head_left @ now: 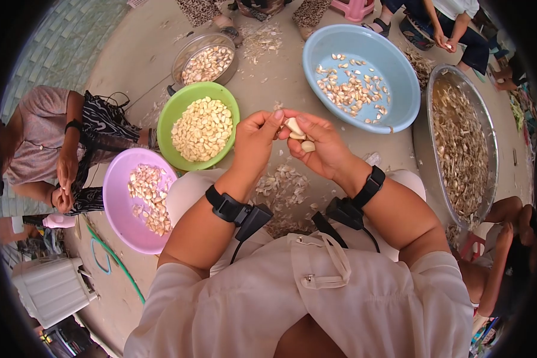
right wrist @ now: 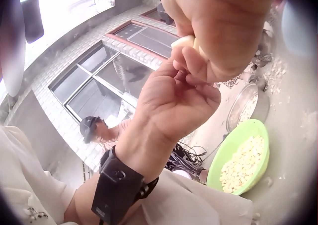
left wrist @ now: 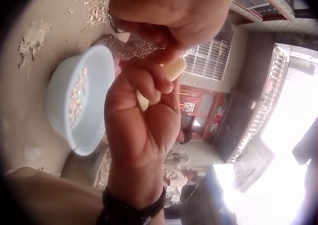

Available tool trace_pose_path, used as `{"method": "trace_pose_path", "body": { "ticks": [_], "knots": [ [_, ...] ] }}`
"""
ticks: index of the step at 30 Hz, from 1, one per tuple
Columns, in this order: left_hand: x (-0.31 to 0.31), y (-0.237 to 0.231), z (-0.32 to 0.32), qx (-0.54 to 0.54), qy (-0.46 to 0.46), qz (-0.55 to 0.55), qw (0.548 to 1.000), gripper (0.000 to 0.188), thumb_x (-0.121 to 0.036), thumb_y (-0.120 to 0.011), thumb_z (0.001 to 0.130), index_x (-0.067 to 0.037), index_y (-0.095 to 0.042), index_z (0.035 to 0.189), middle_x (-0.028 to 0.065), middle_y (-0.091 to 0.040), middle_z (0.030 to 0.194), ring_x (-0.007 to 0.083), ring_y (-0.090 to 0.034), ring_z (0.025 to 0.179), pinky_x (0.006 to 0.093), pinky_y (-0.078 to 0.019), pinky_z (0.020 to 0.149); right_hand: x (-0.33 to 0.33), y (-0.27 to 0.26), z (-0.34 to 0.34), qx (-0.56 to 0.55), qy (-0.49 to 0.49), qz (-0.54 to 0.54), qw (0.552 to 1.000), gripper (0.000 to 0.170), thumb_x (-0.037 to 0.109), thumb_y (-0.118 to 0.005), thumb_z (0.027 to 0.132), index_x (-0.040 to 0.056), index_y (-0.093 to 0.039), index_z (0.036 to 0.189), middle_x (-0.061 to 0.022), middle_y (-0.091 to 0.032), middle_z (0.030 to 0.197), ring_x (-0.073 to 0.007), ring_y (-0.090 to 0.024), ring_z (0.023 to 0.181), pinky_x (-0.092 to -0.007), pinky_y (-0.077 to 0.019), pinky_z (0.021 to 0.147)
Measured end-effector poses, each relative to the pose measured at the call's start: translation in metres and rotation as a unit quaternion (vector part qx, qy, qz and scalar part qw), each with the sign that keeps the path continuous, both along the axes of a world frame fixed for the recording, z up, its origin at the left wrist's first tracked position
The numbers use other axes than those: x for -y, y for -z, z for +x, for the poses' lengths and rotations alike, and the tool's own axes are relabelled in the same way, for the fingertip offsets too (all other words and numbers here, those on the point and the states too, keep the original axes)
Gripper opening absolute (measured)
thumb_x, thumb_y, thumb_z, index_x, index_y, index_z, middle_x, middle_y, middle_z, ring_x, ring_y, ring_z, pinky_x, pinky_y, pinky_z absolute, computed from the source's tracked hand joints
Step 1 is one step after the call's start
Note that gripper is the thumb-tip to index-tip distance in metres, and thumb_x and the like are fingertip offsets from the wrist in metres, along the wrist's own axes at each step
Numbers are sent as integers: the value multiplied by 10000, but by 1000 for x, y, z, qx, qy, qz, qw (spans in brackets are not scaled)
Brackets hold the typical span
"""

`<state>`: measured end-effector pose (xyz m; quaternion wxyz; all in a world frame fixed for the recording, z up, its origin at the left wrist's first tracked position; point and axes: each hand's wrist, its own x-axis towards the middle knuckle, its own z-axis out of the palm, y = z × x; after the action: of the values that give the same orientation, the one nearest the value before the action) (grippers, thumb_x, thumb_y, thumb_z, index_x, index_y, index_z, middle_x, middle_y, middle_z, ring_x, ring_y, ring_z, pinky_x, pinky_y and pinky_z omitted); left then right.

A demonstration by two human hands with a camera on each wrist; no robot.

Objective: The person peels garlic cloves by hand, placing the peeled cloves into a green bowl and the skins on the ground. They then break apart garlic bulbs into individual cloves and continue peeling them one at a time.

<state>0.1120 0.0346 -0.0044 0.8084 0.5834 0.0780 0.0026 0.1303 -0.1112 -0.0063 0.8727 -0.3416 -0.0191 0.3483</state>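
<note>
In the head view my right hand [head_left: 323, 143] holds several pale peeled garlic cloves [head_left: 308, 146] in its curled fingers. A clove [head_left: 293, 125] sticks out between its thumb and fingers. My left hand [head_left: 253, 140] meets it from the left, thumb and forefinger pinching at that clove's end, beside a small scrap of skin [head_left: 278, 105]. The left wrist view shows the right hand [left wrist: 141, 116] curled round the cloves, one clove [left wrist: 175, 69] jutting out near the left fingers. In the right wrist view the left hand's [right wrist: 174, 103] fingers are bent in against the right hand.
A green basin [head_left: 166, 128] of peeled cloves and a pink basin [head_left: 114, 197] of unpeeled ones stand left. Ahead are a metal pot [head_left: 228, 74] and a blue basin [head_left: 400, 89] with cloves. A metal tub [head_left: 423, 143] holds skins. Peelings [head_left: 283, 185] litter the floor; people sit around.
</note>
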Motion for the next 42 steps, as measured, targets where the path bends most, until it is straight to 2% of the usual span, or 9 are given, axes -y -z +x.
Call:
{"method": "trace_pose_path", "body": {
  "ticks": [5,8,11,14,17,20,29,35,42],
  "knots": [
    [-16,22,6,-16,34,-51,998,230,-272,-537,880,-61,-577,796,25,-553,735,121,-529,714,237,-437,665,3,5,5,-47,-1,50,998,306,223,-410,926,18,-504,1133,-98,-590,888,-135,-551,680,-247,-471,606],
    [0,10,3,-48,-53,-125,990,300,-339,-474,903,-53,-565,902,29,-543,845,115,-484,763,251,-423,701,0,1,6,-56,40,24,997,323,251,-398,928,6,-517,1101,-107,-591,935,-158,-569,744,-267,-482,669],
    [9,11,-1,-120,8,-255,960,371,-391,-356,932,-72,-515,1037,49,-500,1023,145,-467,915,306,-409,797,-4,5,7,-30,75,29,996,336,258,-384,931,-5,-531,1077,-109,-584,970,-172,-570,830,-284,-474,746],
    [18,25,-1,-138,66,-342,927,432,-426,-262,941,-88,-476,1105,58,-479,1095,170,-461,985,344,-382,855,-9,12,6,26,124,-25,992,425,337,-340,939,-15,-512,1102,-126,-568,1043,-194,-550,919,-304,-444,837],
    [28,17,-1,-155,30,-377,912,445,-421,-211,947,-96,-457,1124,55,-488,1105,181,-468,1005,364,-373,886,-16,13,0,119,137,-101,978,451,366,-331,935,-8,-516,1105,-123,-560,1068,-189,-537,966,-310,-425,875],
    [31,21,2,-146,13,-393,908,487,-404,-195,946,-30,-397,1183,111,-468,1176,232,-460,1092,388,-366,946,-20,12,-1,143,156,-111,971,475,392,-339,926,-11,-507,1114,-135,-552,1089,-201,-521,999,-320,-408,897],
    [32,19,4,-171,9,-413,894,463,-367,-210,953,-11,-428,1153,138,-490,1153,252,-471,1112,380,-368,974,-20,2,-2,313,192,-128,921,537,421,-380,900,-15,-407,1213,-168,-499,1155,-215,-451,1099,-334,-341,950],
    [33,17,3,-179,12,-430,885,402,-360,-284,947,-38,-457,1112,119,-505,1099,227,-495,1037,354,-412,895,-22,-2,-2,317,203,-89,922,536,405,-390,896,-21,-392,1221,-177,-475,1164,-230,-419,1137,-353,-295,984],
    [19,42,7,-211,21,-364,907,151,-141,-457,894,-65,-487,1020,64,-550,819,154,-540,689,244,-448,569,-13,-4,3,335,225,-146,903,471,358,-396,902,-11,-435,1193,-132,-505,1159,-201,-439,1123,-333,-288,981]
  ]
}}
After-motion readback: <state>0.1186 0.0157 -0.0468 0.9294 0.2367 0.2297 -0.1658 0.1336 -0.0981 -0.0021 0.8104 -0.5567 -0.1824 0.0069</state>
